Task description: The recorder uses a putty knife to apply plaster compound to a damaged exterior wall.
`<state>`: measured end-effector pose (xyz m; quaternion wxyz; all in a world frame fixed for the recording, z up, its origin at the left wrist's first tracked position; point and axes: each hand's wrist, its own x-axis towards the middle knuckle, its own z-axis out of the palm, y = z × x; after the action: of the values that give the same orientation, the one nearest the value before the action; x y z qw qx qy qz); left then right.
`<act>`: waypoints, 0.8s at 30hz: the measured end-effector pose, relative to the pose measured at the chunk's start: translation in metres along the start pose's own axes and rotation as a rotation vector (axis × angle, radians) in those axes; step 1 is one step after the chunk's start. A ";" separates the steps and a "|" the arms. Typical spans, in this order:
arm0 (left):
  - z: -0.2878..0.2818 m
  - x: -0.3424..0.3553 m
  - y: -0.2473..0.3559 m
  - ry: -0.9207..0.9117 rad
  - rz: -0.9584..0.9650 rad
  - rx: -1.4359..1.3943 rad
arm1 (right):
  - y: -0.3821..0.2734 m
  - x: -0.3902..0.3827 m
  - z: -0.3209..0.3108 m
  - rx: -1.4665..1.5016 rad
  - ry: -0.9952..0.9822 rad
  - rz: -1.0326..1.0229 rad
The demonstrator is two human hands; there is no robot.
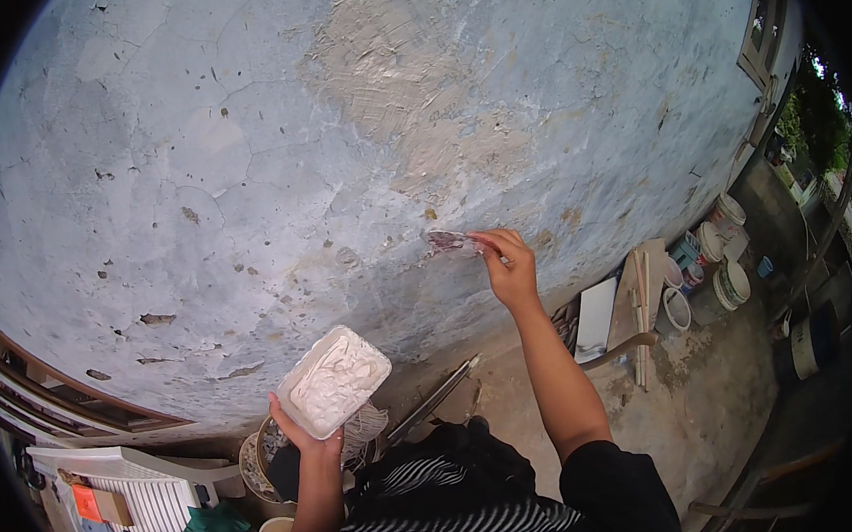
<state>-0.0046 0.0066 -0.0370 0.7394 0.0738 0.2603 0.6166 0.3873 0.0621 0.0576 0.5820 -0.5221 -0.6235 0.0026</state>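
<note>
The left hand (306, 442) cupped a white rectangular tray (333, 380) of white filler from below, fingers curled up around its lower end, just in front of the person's chest. Farther out, the right hand (510, 264) pinched a putty knife (450, 240), whose blade lay flat against the cracked blue-grey wall (210, 136) below a beige filled patch (408, 80). Buckets (724, 250) stood along the wall's foot, well apart.

Black short-sleeved shirt (617, 492), white-striped black fabric (451, 502) at front, forearms bare.
</note>
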 end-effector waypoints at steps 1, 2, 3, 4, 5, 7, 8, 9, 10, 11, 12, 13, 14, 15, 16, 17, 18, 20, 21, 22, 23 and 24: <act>-0.003 -0.001 0.002 0.000 -0.001 -0.002 | -0.002 0.003 -0.005 0.006 0.086 0.051; -0.005 -0.002 0.004 0.029 0.009 -0.001 | -0.004 0.003 -0.012 0.005 0.085 0.049; -0.006 -0.003 0.006 0.060 0.021 -0.001 | -0.008 0.004 -0.020 -0.026 0.142 0.022; -0.009 -0.004 0.008 0.061 0.024 -0.004 | -0.013 0.006 -0.023 -0.056 0.198 -0.006; -0.013 -0.005 0.010 0.064 0.026 -0.003 | -0.019 0.004 -0.023 -0.052 0.194 -0.008; -0.014 -0.006 0.012 0.068 0.029 -0.005 | -0.036 -0.004 -0.024 -0.174 0.363 -0.068; -0.014 -0.007 0.014 0.076 0.030 0.001 | -0.032 -0.010 -0.015 -0.223 0.399 -0.064; -0.012 -0.009 0.013 0.079 0.020 0.010 | -0.033 -0.016 -0.005 -0.230 0.403 -0.062; -0.012 -0.010 0.014 0.079 0.017 0.014 | -0.036 -0.022 0.012 -0.260 0.388 -0.051; -0.012 -0.011 0.013 0.061 0.009 0.011 | -0.038 -0.029 0.030 -0.293 0.375 -0.039; -0.010 -0.011 0.013 0.041 0.002 0.008 | -0.035 -0.039 0.049 -0.308 0.335 -0.057; -0.007 -0.010 0.011 0.035 -0.004 0.013 | -0.032 -0.049 0.067 -0.327 0.298 -0.074; -0.004 -0.011 0.010 0.056 -0.005 -0.002 | -0.032 -0.058 0.082 -0.324 0.271 -0.060; -0.002 -0.012 0.010 0.077 -0.007 -0.018 | -0.035 -0.067 0.094 -0.322 0.244 -0.046; 0.000 -0.013 0.009 0.076 -0.010 -0.013 | -0.038 -0.076 0.103 -0.324 0.247 -0.042; 0.003 -0.015 0.009 0.059 -0.013 0.021 | -0.042 -0.085 0.109 -0.290 0.186 -0.014; 0.004 -0.016 0.010 0.044 -0.012 0.052 | -0.045 -0.093 0.113 -0.254 0.121 0.012; -0.001 -0.011 0.010 0.036 -0.020 0.019 | -0.048 -0.111 0.108 -0.241 0.083 0.007; 0.001 -0.011 0.009 0.032 -0.022 -0.020 | -0.049 -0.117 0.103 -0.225 0.038 -0.003; 0.002 -0.013 0.009 0.034 -0.025 -0.021 | -0.047 -0.122 0.096 -0.208 0.017 0.016; 0.005 -0.015 0.008 -0.020 -0.033 0.024 | -0.045 -0.126 0.088 -0.211 0.014 0.018; 0.010 -0.018 0.007 -0.072 -0.040 0.067 | -0.047 -0.127 0.078 -0.164 0.019 0.048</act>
<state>-0.0082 -0.0064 -0.0206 0.7575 0.1154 0.2556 0.5895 0.2716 0.0053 -0.0310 0.5429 -0.5828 -0.6034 -0.0392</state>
